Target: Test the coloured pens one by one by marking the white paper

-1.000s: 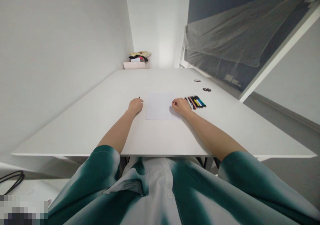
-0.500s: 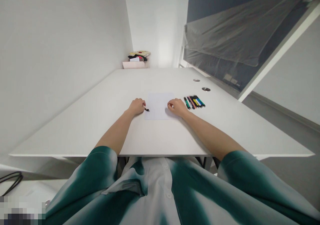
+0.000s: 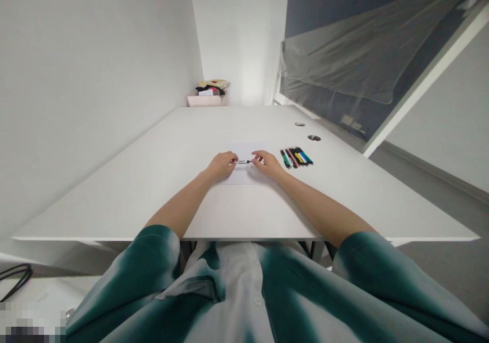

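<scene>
A sheet of white paper (image 3: 246, 148) lies flat on the white table (image 3: 160, 180). Over it, my left hand (image 3: 222, 163) and my right hand (image 3: 268, 162) meet, each pinching one end of a thin black pen (image 3: 244, 162) held level just above the paper. Both hands are closed on the pen. A row of several coloured pens (image 3: 297, 156) lies on the table just right of my right hand.
Two round cable holes (image 3: 314, 138) sit in the table beyond the pens. A pink box with clutter (image 3: 208, 96) stands at the far end by the wall. A plastic-covered dark panel (image 3: 344, 63) leans at the right. A black cable (image 3: 15, 277) lies lower left.
My left hand carried the black pen rightward over the paper. My right hand moved left to meet it and took the pen's other end.
</scene>
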The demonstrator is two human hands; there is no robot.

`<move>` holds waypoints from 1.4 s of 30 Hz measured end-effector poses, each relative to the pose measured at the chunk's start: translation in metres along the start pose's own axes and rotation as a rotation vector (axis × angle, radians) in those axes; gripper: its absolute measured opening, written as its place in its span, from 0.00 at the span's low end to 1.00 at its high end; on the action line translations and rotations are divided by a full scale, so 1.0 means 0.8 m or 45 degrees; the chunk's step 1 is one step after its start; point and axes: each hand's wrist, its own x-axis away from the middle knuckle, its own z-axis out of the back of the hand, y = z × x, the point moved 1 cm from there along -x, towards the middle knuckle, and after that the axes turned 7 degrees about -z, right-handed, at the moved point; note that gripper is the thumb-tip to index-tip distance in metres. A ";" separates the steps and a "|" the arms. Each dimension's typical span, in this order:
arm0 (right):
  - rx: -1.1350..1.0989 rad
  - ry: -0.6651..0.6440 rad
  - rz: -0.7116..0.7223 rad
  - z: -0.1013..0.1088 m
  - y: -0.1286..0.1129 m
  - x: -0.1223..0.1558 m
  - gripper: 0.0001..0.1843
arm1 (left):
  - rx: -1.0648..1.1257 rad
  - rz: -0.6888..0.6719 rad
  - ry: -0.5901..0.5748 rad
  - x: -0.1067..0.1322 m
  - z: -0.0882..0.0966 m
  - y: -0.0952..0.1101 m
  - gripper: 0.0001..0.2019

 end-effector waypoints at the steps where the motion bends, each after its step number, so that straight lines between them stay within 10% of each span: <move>1: -0.078 -0.021 -0.020 -0.003 0.000 -0.001 0.20 | 0.020 -0.030 0.020 -0.002 -0.001 0.008 0.12; 9: -0.726 -0.097 -0.184 -0.009 0.027 -0.016 0.15 | 0.148 0.047 0.227 -0.005 -0.004 0.012 0.12; 18: -1.102 -0.037 -0.431 -0.003 0.050 -0.016 0.16 | 0.967 0.417 0.369 -0.005 -0.023 -0.027 0.11; 42: -0.979 -0.023 -0.503 0.002 0.060 -0.015 0.08 | 1.343 0.622 0.480 -0.004 -0.032 -0.037 0.12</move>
